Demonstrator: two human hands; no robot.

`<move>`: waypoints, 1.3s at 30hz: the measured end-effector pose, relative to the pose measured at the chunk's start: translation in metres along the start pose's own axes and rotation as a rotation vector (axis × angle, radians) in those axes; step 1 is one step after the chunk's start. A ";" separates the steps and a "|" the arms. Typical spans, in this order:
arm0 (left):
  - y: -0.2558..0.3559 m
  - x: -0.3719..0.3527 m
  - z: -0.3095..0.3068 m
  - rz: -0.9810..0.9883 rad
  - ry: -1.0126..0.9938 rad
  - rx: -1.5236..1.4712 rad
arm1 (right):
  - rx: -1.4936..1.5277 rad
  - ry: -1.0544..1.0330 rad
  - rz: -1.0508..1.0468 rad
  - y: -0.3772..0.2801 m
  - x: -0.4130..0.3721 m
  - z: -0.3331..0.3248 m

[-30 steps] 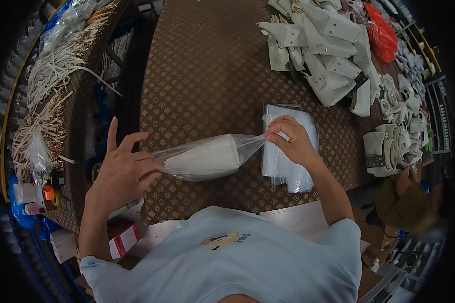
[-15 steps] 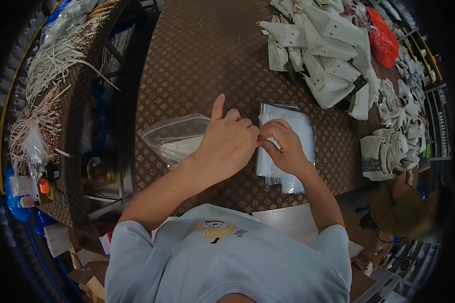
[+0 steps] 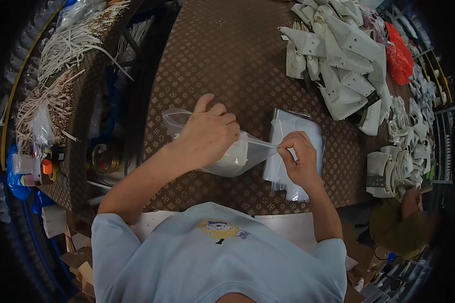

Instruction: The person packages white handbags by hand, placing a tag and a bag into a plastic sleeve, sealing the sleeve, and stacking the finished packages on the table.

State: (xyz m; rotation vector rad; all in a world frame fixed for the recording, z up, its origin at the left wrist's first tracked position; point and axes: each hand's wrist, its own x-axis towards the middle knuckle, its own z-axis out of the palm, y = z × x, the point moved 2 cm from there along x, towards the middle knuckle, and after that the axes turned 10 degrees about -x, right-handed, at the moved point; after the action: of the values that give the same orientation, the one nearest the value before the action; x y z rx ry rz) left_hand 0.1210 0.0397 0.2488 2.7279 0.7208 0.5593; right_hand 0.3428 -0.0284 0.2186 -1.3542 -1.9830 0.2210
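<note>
A clear plastic bag (image 3: 258, 150) with a whitish, flat-looking item (image 3: 236, 155) inside lies across the table in front of me. My right hand (image 3: 302, 157) pinches the bag's right corner between thumb and fingertips, and the plastic is drawn to a point there. Over the bag's upper edge is my left hand (image 3: 211, 135), its fingers curled onto the plastic and one finger sticking up; the fingertips are partly hidden. Left of that hand, a loose bag edge (image 3: 176, 117) pokes out. Beside and partly under my right hand lies a stack of clear plastic bags (image 3: 278, 169).
Off-white bags with metal studs (image 3: 333, 55) are heaped at the back right, near a red plastic bag (image 3: 399, 55). More whitish pieces (image 3: 381, 174) stand at the table's right edge. Straps with gold-coloured fittings (image 3: 60, 70) hang on the left. Another person (image 3: 402, 222) is at lower right.
My hands, close together before, are now apart. The bag stretches between them toward my right hand, with its contents showing below my left hand. The whole view has shifted somewhat.
</note>
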 end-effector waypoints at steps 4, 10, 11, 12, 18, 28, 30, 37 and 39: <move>0.001 -0.015 -0.009 -0.005 -0.034 0.107 | -0.015 -0.084 0.068 -0.013 0.006 -0.005; 0.015 -0.021 -0.012 -0.005 -0.011 0.110 | -0.188 -0.161 -0.096 -0.033 0.033 0.016; 0.015 -0.022 -0.010 -0.016 0.002 0.100 | -0.201 -0.203 -0.128 -0.033 0.034 0.019; 0.017 -0.023 -0.007 -0.024 0.005 0.107 | -0.214 -0.249 -0.165 -0.034 0.035 0.022; 0.027 -0.025 0.004 -0.021 0.005 0.069 | -0.186 -0.255 -0.190 -0.043 0.027 0.013; -0.003 -0.061 -0.037 0.031 0.051 0.156 | -0.141 -0.211 -0.080 -0.043 0.006 -0.007; -0.010 -0.070 -0.046 0.003 0.065 0.155 | -0.100 -0.228 -0.055 -0.042 0.000 -0.010; -0.100 -0.142 -0.115 -0.430 0.172 0.445 | -0.140 -0.252 0.163 -0.011 -0.031 -0.034; -0.088 -0.150 -0.122 -0.695 0.091 0.293 | -0.062 -0.278 0.309 -0.002 -0.041 -0.039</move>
State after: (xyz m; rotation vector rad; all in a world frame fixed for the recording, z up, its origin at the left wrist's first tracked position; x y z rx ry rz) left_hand -0.0883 0.0544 0.2832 2.4447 1.7837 0.4291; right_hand 0.3748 -0.0744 0.2292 -1.7479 -2.0056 0.5187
